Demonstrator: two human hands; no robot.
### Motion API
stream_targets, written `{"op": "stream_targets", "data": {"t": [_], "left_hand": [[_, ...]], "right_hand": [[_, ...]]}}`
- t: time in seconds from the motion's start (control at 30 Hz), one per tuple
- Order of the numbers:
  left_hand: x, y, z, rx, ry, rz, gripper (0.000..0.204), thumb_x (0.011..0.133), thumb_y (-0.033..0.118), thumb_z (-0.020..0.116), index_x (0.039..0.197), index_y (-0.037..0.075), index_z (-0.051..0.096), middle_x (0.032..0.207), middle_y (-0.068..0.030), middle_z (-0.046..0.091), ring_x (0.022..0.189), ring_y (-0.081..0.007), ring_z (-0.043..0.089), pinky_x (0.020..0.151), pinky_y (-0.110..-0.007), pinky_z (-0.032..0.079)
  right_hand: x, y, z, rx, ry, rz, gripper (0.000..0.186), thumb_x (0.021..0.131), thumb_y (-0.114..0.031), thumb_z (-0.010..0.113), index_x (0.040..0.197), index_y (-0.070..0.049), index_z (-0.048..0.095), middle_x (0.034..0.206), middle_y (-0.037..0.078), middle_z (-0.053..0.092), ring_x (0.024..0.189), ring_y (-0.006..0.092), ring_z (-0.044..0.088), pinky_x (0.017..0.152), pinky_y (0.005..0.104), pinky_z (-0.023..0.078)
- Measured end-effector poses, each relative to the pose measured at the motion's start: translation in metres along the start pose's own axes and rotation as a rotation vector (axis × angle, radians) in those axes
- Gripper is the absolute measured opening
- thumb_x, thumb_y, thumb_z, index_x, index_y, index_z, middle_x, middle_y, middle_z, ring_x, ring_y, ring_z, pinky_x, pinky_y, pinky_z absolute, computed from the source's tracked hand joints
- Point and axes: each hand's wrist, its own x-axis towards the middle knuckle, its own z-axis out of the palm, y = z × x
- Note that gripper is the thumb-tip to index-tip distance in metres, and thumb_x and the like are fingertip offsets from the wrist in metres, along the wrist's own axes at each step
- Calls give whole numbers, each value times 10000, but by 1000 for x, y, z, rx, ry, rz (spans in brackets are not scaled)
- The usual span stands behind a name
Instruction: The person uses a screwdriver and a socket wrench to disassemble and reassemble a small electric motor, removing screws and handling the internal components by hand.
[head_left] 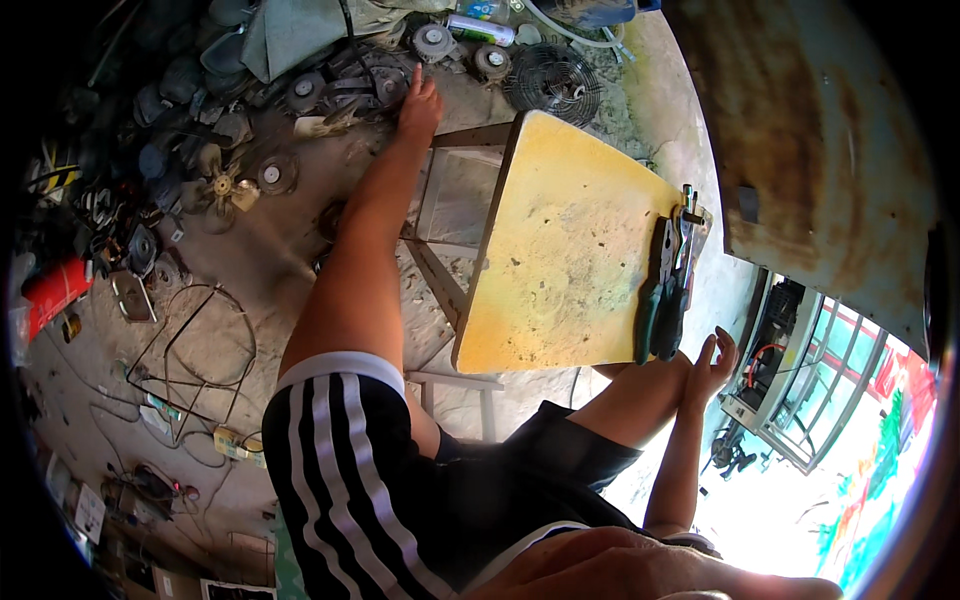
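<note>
My left hand (420, 105) reaches to the upper middle, fingers apart, index extended beside a dark dusty part with a cable (355, 92); whether it touches is unclear. Small round motors (433, 43) and a wire fan guard (550, 85) lie nearby. My right hand (712, 365) hovers or rests near my bent right knee, fingers apart and empty, below the worn yellow tabletop's right side (540, 300). On that top lie dark-green-handled pliers (653, 285) and metal tools (686, 235).
A pile of dusty parts (180, 80), a fan blade (222, 186) and a red object (55, 295) are at left, with a wire frame (190, 370) and cables on the floor. A rusty metal panel (810, 140) and a metal-framed rack (780, 380) stand at right.
</note>
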Motion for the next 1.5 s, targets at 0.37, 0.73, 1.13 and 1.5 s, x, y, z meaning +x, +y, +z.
{"op": "stream_targets", "data": {"t": [0.37, 0.73, 1.13, 1.5], "left_hand": [[-1, -5, 6, 24, -46, -11, 157, 841, 165, 617, 934, 45, 656, 989, -133, 682, 1249, -308, 505, 1187, -649, 89], [2, -52, -121, -244, 382, -94, 791, 556, 379, 908, 1207, 84, 569, 1076, -73, 640, 1241, -263, 497, 1172, -675, 91], [-72, -112, -352, -669, 620, -486, 817, 636, 620, 818, 1224, 78, 651, 1204, -126, 662, 1219, -235, 534, 1128, -594, 181], [-147, -17, -454, -1829, 347, -534, 474, 880, 356, 723, 1111, -53, 655, 1079, -41, 663, 1003, -118, 564, 927, -279, 415]], "right_hand": [[1, 0, 1, 44, -20, 77, 211, 942, -180, 627, 1118, -71, 670, 1114, 76, 646, 1050, 218, 605, 909, 385, 458], [-14, -1, -2, 121, 18, 41, 216, 951, -190, 617, 1119, -70, 679, 1105, 79, 649, 989, 208, 627, 881, 379, 479], [-49, -18, -11, 419, 240, 12, 177, 903, -118, 632, 1059, -51, 684, 1063, 107, 646, 960, 232, 640, 881, 362, 494], [-64, -19, 0, 479, 383, -21, 149, 837, -160, 676, 984, -151, 703, 1039, 89, 658, 973, 302, 639, 858, 432, 486]]}}
